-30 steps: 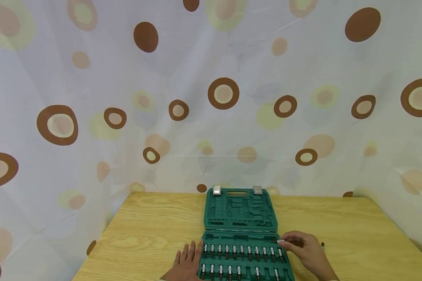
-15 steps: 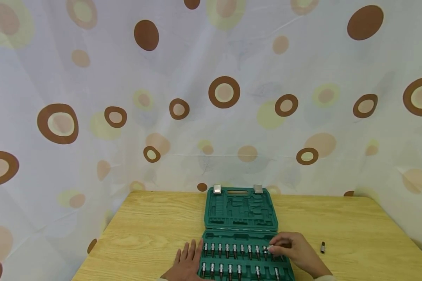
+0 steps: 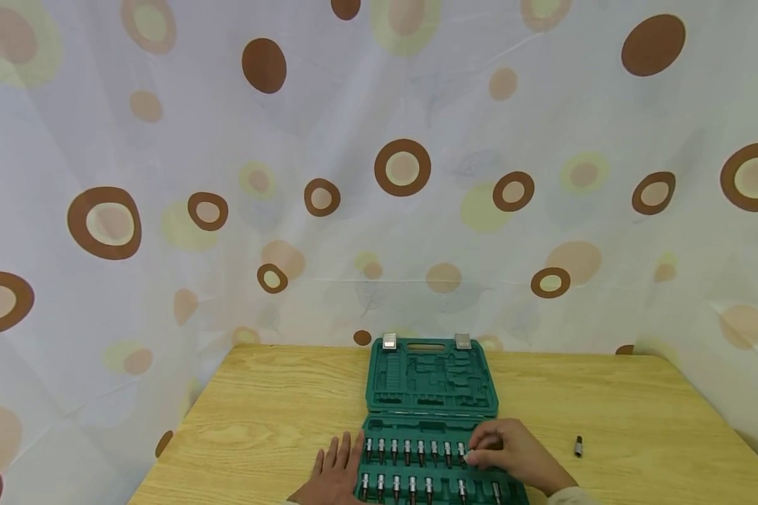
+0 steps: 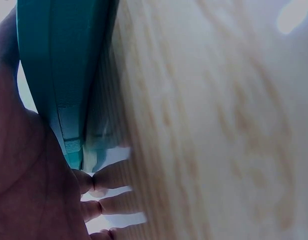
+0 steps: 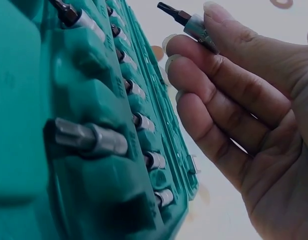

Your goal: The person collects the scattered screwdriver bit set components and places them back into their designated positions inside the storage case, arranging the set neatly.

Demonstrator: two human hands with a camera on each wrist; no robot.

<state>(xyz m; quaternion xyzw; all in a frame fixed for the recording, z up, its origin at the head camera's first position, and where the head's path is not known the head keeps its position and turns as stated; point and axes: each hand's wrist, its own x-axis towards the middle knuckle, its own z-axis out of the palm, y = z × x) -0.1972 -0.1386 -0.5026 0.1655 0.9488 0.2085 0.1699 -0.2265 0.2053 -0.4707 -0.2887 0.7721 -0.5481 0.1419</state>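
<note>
An open green socket case point(image 3: 429, 412) holds rows of silver bit sockets point(image 3: 413, 484) with dark tips. My right hand point(image 3: 512, 449) is over the right part of the upper row. In the right wrist view, thumb and index finger pinch a bit socket point(image 5: 196, 29), its dark tip pointing up and left, clear of the slots. The other fingers are bent beneath it. My left hand point(image 3: 333, 473) lies with fingers extended along the case's left side; the left wrist view shows the palm point(image 4: 29, 170) beside the green case wall point(image 4: 59, 75).
One loose bit socket point(image 3: 578, 447) lies on the wooden table point(image 3: 278, 400) right of the case. The case lid point(image 3: 432, 375), with moulded recesses and two metal latches, leans back at the rear. A spotted curtain point(image 3: 379, 231) hangs behind.
My right hand has moved left along the upper row, from the case's right edge, with the small silver piece in its fingers. The loose bit socket has come into full view. My left hand stays put.
</note>
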